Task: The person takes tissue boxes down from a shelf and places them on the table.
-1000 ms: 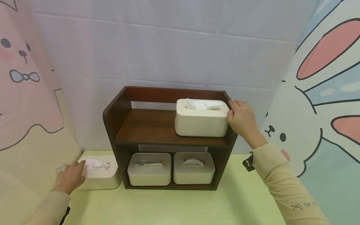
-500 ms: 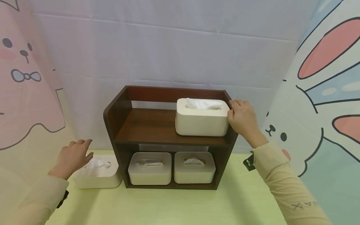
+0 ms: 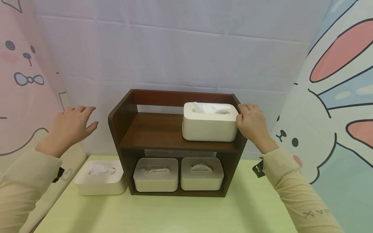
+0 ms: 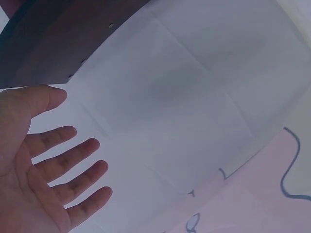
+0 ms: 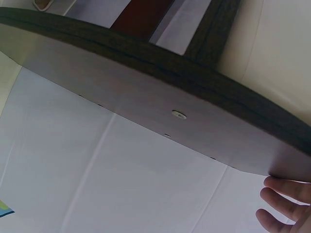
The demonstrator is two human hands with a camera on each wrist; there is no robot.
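A dark brown two-tier wooden shelf [image 3: 157, 129] stands on the table. My right hand [image 3: 253, 126] grips the upper edge of its right side panel, beside a cream tissue box [image 3: 209, 129] on the top tier. In the right wrist view, several fingertips [image 5: 277, 194] show at the panel's outer face; the thumb is hidden. My left hand [image 3: 70, 126] hangs in the air left of the shelf, fingers spread and holding nothing. Below it, another tissue box [image 3: 100, 186] sits on the table against the shelf's left side. In the left wrist view the palm and separate fingers show.
Two more tissue boxes, one left [image 3: 155, 184] and one right [image 3: 201, 183], fill the lower tier. Under everything lies a pale green table [image 3: 163, 213]. A white cloth [image 3: 175, 48] hangs behind, with cartoon-printed cloths [image 3: 344, 129] at both sides.
My left hand has risen from the tissue box on the left into the air, its fingers spreading. The right hand has stayed on the shelf's side panel.
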